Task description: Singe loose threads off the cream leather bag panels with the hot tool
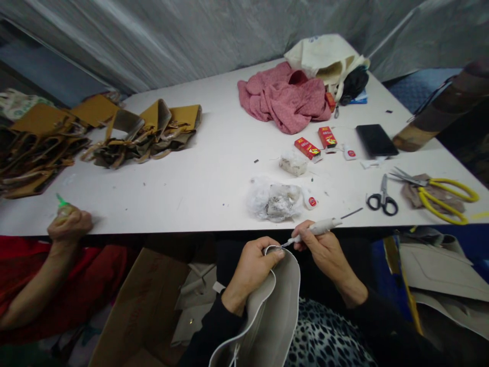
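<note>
My left hand (253, 270) pinches the upper rim of a light grey bag body (280, 300), thumb in front and fingers behind. The bag hangs over my lap with its mouth spread and a white thread inside. In my right hand (324, 255) is a white-handled tool (323, 226), held like a pen. Its thin tip touches or nearly touches the bag's rim beside my left thumb; a slim metal rod sticks out of its other end. Just beyond my hands, a whitish block in a crumpled plastic bag (278, 200) lies at the table edge.
Scissors (383, 199) and yellow-handled shears (446, 196) lie at right. Red boxes (307, 148), a black tablet-like object (376, 140) and pink cloth (284, 97) sit further back. Brown bag pieces (153, 130) fill the left. A co-worker's hand (71, 224) grips a green-tipped bottle.
</note>
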A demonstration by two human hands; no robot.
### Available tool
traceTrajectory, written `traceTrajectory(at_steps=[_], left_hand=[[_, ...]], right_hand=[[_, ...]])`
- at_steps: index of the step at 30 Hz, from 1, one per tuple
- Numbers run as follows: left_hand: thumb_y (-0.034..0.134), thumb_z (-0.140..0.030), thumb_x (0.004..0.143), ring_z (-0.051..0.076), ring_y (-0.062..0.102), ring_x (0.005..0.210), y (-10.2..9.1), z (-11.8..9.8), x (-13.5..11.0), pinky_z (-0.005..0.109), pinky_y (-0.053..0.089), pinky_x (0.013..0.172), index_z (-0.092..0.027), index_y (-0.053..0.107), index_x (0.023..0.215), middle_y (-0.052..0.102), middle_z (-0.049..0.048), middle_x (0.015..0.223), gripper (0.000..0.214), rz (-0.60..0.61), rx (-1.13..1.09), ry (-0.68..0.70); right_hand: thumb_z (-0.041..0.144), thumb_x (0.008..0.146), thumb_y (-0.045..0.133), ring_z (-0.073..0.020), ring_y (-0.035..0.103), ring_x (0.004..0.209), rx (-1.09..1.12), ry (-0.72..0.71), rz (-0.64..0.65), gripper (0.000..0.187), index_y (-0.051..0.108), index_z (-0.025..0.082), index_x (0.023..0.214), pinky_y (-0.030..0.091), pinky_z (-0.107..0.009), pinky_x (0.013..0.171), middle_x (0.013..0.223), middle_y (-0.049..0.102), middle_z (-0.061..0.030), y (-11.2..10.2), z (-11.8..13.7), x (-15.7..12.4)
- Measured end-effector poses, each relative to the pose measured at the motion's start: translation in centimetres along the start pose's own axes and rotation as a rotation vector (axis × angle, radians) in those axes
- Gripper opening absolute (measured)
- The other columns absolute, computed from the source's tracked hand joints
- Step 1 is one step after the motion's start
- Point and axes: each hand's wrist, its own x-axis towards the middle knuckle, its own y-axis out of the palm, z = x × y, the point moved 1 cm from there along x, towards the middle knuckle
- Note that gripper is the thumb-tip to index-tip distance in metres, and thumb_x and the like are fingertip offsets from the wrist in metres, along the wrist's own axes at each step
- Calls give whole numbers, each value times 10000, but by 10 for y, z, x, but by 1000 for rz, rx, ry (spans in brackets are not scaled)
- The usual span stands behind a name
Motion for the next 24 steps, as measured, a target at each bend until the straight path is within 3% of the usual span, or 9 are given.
traceTrajectory(at_steps=[7,17,20,24], left_hand=[[737,-314,739,159,532,665,3,-2,-4,269,394,631,-136,744,793,657,24,702,186,-1,-13,14],[744,-279,638,147,496,604,9,1,-3,274,360,599,-141,711,664,611,13,613,144,27,-89,-33],[749,-276,621,140,483,587,8,3,-2,272,352,591,-139,708,653,604,8,594,147,26,-132,-64],[768,-292,618,137,478,574,5,6,-1,269,348,583,-136,708,648,599,7,574,170,2,-196,-81]], right_hand=[[524,1029,552,-142,637,645,-59,26,65,397,695,189,872,510,-243,619,705,665,-13,-3,-6,-3],[463,1054,512,-134,584,640,-176,-61,191,390,665,200,810,463,-257,640,692,606,8,-8,2,1],[458,1047,535,-142,599,667,-116,-45,146,368,681,205,823,473,-258,643,720,625,0,-4,-7,-9],[459,1033,573,-163,646,744,9,-34,-22,322,708,216,871,513,-272,714,763,666,-12,7,-27,-29]])
